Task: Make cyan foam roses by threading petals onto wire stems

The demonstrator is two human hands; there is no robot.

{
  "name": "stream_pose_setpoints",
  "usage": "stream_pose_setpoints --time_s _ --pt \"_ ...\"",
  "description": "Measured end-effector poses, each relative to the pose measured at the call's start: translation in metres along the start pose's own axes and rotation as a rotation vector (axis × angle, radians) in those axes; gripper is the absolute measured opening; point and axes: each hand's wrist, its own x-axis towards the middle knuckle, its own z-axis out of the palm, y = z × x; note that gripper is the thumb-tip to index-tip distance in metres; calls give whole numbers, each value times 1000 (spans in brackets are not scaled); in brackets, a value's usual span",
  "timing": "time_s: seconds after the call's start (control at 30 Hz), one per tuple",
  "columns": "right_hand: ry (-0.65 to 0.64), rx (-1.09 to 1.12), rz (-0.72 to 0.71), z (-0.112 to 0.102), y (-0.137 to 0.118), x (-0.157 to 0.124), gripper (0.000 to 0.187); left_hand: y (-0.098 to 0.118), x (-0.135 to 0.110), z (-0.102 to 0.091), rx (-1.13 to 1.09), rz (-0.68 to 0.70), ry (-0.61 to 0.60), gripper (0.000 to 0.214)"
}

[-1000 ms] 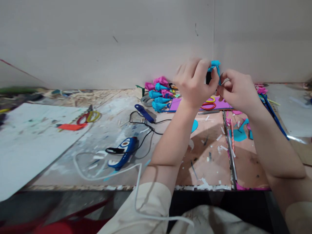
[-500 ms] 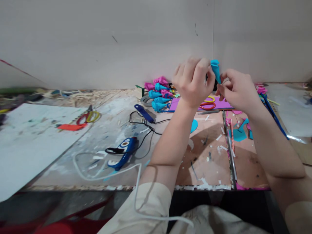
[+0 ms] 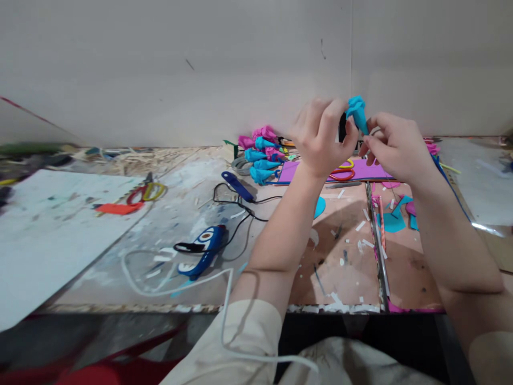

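A blue crepe-paper flower (image 3: 356,109) with ruffled petals is held up above the bench, near the wall. The fingers of my right hand (image 3: 393,141) are pinched at its narrow lower end. My left hand (image 3: 323,136) is curled at the petal side, thumb and forefinger against the paper; the exact grip is partly hidden. Beneath my hands lie a purple sheet (image 3: 371,170) and scissors with red and yellow handles (image 3: 342,174). Left of my left wrist rests a pile of blue paper flowers (image 3: 261,172) and pink paper flowers (image 3: 263,132).
A blue glue gun (image 3: 203,251) with a black cord lies left of my forearm, beside a white cable (image 3: 176,291). Further left are a white board (image 3: 52,240) and pliers (image 3: 146,192). Paper scraps and a blue piece (image 3: 390,220) lie on the right.
The blue flower has turned, and its petals show more fully. My left hand has shifted slightly right, its thumb and forefinger further apart. My right hand keeps its pinch.
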Motion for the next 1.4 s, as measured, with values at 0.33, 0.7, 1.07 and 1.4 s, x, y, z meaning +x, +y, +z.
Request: stream_pose_setpoints --time_s 0.33,0.7,1.07,1.4 --pt "28 -41 -13 2 6 1 16 -2 1 -1 54 28 -2 30" --pt "24 -43 -5 0 1 1 6 3 8 -6 79 18 50 36" --pt "-6 -64 -16 -1 -3 -1 6 11 17 -14 -171 -138 -83 42" --pt "-7 -55 -30 -1 -1 1 10 -1 19 -8 -246 -44 22 39"
